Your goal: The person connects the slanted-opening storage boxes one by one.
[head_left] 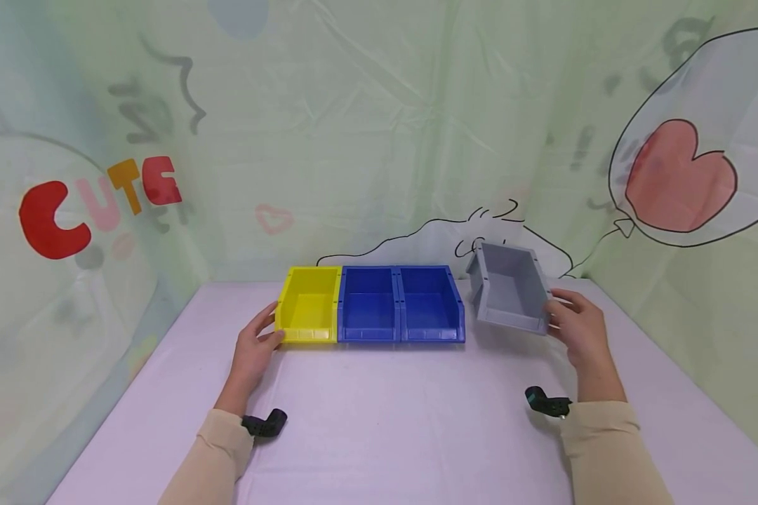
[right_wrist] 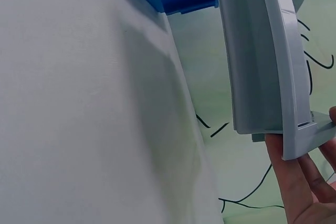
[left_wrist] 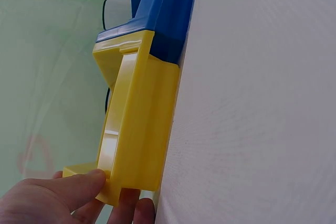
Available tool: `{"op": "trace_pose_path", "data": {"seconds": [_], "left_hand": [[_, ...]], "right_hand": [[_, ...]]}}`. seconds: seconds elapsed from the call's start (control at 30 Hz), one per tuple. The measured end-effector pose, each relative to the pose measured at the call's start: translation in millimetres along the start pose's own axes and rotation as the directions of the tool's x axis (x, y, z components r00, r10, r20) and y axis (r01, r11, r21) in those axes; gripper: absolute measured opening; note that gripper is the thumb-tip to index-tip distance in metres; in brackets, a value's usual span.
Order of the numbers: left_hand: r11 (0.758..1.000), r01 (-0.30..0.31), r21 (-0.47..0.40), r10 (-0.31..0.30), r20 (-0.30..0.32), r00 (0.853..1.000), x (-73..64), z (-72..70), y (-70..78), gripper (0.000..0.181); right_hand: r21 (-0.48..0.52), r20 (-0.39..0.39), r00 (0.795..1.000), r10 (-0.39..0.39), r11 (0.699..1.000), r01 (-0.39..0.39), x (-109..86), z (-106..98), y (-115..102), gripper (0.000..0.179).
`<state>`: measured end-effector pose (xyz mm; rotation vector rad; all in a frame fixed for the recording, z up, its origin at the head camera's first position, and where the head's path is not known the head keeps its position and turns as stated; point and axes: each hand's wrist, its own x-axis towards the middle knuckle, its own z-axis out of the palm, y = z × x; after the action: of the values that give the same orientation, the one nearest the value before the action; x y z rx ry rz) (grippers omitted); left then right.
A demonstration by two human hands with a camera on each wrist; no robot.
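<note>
A yellow storage bin (head_left: 309, 312) sits on the table at the left end of a row, beside two blue storage bins (head_left: 368, 305). My left hand (head_left: 253, 354) grips its left side; in the left wrist view the thumb lies on the front corner, with the other fingers at the side wall. To the right of the row, my right hand (head_left: 577, 330) holds a grey storage bin (head_left: 510, 291) by its right side. This bin is tilted and raised off the table, as its shadow in the right wrist view shows. Part of the right fingers is hidden behind it.
A white-clothed table (head_left: 366, 421) spreads out in front of the row. Behind it hangs a printed curtain (head_left: 379, 140) with letters and a balloon drawing. A gap separates the right blue bin (head_left: 429, 305) from the grey one.
</note>
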<state>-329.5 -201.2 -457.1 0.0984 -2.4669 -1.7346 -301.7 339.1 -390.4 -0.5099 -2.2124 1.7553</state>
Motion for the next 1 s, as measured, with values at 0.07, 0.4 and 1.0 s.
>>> {"op": "trace_pose_path", "data": {"seconds": [0.07, 0.4, 1.0], "left_hand": [[1.000, -0.004, 0.000, 0.004, 0.001, 1.000, -0.2, -0.2, 0.1, 0.064], [1.000, -0.018, 0.008, 0.018, 0.003, 1.000, -0.1, -0.9, -1.3, 0.063], [1.000, -0.011, -0.010, 0.011, 0.005, 1.000, 0.2, -0.3, -0.9, 0.063]], "right_hand": [[-0.005, 0.006, 1.000, -0.008, 1.000, 0.008, -0.4, 2.1, -0.2, 0.059], [-0.053, 0.028, 0.999, -0.018, 0.998, 0.019, -3.8, 10.9, -0.4, 0.061], [-0.106, 0.040, 0.999, -0.036, 0.994, 0.040, -2.3, 11.5, -0.5, 0.060]]}}
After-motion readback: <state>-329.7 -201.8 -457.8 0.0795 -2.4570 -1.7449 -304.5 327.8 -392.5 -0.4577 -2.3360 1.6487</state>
